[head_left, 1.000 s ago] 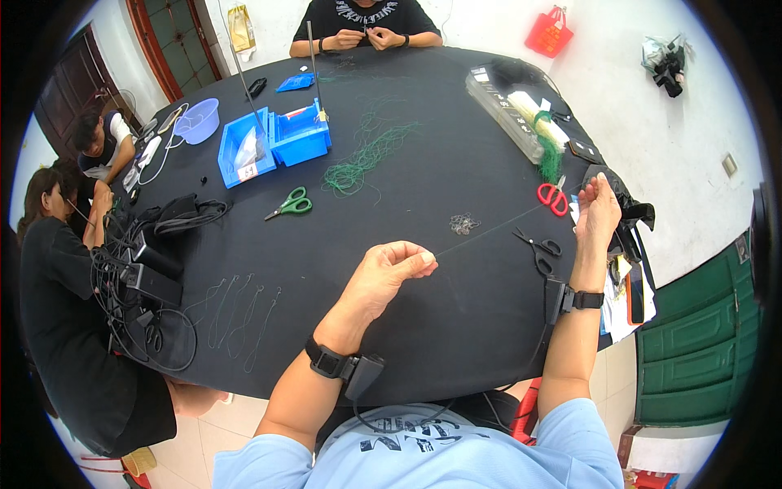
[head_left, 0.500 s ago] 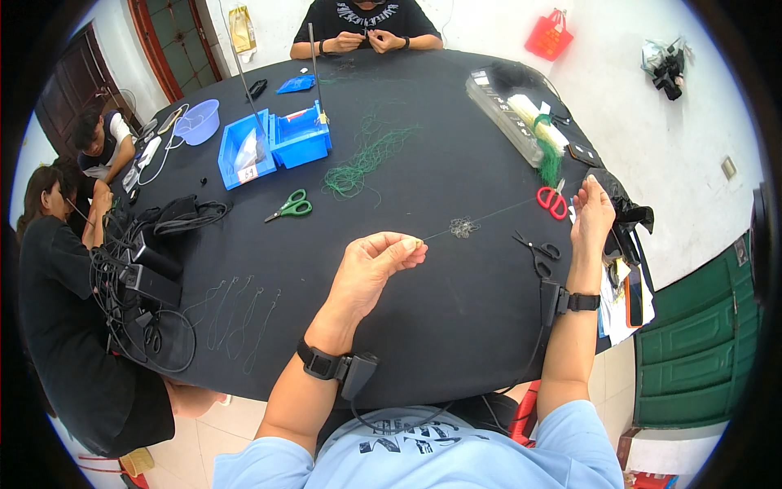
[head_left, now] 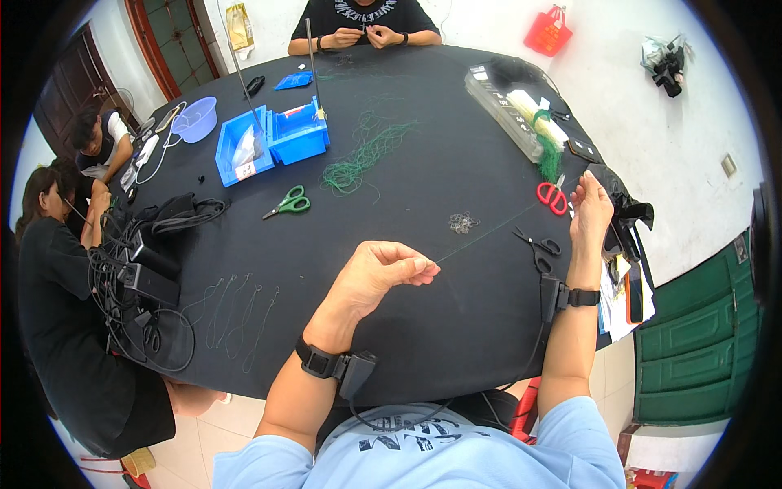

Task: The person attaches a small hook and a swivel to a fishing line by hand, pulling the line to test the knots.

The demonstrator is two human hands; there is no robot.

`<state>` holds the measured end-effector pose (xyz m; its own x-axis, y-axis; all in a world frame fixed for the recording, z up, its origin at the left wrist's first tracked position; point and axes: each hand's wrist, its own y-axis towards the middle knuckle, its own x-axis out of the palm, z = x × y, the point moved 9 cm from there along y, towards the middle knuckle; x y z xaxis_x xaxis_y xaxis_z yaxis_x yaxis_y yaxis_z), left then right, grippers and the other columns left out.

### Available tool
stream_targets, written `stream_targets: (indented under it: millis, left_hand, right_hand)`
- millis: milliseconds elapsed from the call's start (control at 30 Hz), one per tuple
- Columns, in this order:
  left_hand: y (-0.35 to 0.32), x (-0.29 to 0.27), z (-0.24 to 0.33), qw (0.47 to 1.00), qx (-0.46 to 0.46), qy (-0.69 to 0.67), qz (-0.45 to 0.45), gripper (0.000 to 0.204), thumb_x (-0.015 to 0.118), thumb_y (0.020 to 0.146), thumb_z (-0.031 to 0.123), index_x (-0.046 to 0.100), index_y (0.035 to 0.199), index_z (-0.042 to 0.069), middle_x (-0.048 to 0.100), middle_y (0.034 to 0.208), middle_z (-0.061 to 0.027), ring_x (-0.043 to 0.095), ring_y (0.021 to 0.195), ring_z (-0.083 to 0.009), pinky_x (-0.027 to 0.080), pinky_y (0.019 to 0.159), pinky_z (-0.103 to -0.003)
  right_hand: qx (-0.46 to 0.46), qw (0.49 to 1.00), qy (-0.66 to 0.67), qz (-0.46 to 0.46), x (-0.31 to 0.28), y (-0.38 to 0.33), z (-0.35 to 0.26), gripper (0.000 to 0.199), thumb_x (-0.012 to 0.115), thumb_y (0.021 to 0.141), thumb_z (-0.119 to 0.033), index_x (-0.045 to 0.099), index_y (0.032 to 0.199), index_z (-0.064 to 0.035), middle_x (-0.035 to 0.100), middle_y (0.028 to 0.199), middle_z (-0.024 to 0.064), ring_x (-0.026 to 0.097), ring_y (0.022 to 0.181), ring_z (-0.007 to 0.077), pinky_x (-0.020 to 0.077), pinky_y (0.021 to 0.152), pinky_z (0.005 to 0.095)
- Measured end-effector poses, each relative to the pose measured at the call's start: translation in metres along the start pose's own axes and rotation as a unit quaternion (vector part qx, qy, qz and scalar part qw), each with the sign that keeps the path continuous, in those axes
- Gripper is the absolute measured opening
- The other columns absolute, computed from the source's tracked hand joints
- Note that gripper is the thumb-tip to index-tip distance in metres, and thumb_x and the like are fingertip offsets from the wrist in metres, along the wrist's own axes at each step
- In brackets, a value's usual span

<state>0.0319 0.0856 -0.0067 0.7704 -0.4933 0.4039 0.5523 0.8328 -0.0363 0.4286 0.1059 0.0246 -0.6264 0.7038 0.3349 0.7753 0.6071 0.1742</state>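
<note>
My left hand (head_left: 383, 275) is closed in a pinch on one end of a thin green line (head_left: 489, 235). The line runs taut up to the right, to my right hand (head_left: 592, 213), whose raised fingertips are pinched round its other end. Just beyond the line lies a small tangled heap of thin silvery metal pieces (head_left: 464, 222), too fine to name. Black-handled scissors (head_left: 539, 248) and red-handled scissors (head_left: 552, 198) rest beside my right hand. A loose tangle of green line (head_left: 358, 167) is spread farther off, with green-handled scissors (head_left: 289, 203) to its left.
Two blue bins (head_left: 244, 151) with upright rods stand at the far left. Several lengths of tied line (head_left: 240, 318) lie left of my left arm. Cables and black boxes (head_left: 155, 281) crowd the left edge. A clear case (head_left: 505, 114) is at the far right. Other people sit around the black table.
My left hand has shifted slightly right and down with its end of the line. The line now passes on the near side of the metal heap instead of across it.
</note>
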Motion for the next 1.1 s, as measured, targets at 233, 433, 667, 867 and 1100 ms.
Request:
stream_targets:
  millis: [233,433,667,867,1100]
  left_hand:
    - [-0.001,0.011,0.002,0.998,0.021,-0.01,-0.06,0.012,0.07,0.083,0.006,0.071,0.09,-0.004,0.07,0.088,-0.0197,0.07,0.079,-0.0228,0.058,0.076,-0.032]
    - [-0.003,0.015,0.003,0.997,0.026,-0.008,-0.075,0.012,0.071,0.082,0.007,0.071,0.089,-0.003,0.07,0.087,-0.0191,0.07,0.079,-0.023,0.058,0.076,-0.034]
    - [-0.005,0.019,0.004,0.996,0.029,-0.01,-0.085,0.01,0.072,0.082,0.008,0.071,0.086,-0.001,0.071,0.085,-0.0173,0.069,0.078,-0.0219,0.057,0.076,-0.034]
    - [-0.002,0.012,0.003,0.997,0.054,0.0,-0.064,0.008,0.068,0.085,0.008,0.069,0.088,0.001,0.07,0.087,-0.0145,0.068,0.083,-0.0207,0.055,0.078,-0.033]
    - [0.003,-0.005,0.008,0.989,0.068,-0.126,0.026,0.013,0.06,0.091,0.011,0.065,0.098,0.001,0.069,0.097,-0.017,0.068,0.086,-0.021,0.056,0.081,-0.033]
  right_hand:
    - [-0.003,1.0,0.004,0.002,0.001,-0.001,0.0,0.017,0.071,0.087,-0.02,0.064,0.088,-0.0048,0.062,0.078,-0.0011,0.054,0.066,0.0049,0.0462,0.059,0.0205]
    - [-0.001,1.0,-0.008,-0.012,0.002,-0.001,0.002,0.016,0.07,0.087,-0.021,0.065,0.089,-0.0061,0.062,0.079,-0.0018,0.054,0.067,0.0047,0.0453,0.06,0.0207]
    - [-0.014,1.0,-0.005,-0.02,0.006,-0.003,-0.002,0.015,0.07,0.088,-0.019,0.066,0.089,-0.0042,0.063,0.076,-0.002,0.054,0.063,0.0033,0.0447,0.055,0.0182]
    - [-0.016,1.0,-0.007,-0.013,0.003,-0.001,0.001,0.015,0.07,0.088,-0.019,0.066,0.089,-0.0041,0.063,0.077,-0.0016,0.054,0.064,0.0032,0.0448,0.055,0.0179]
    - [0.004,0.999,-0.027,-0.028,0.003,0.0,0.005,0.014,0.07,0.087,-0.02,0.067,0.09,-0.0075,0.063,0.081,-0.0024,0.053,0.07,0.0055,0.0451,0.064,0.0232]
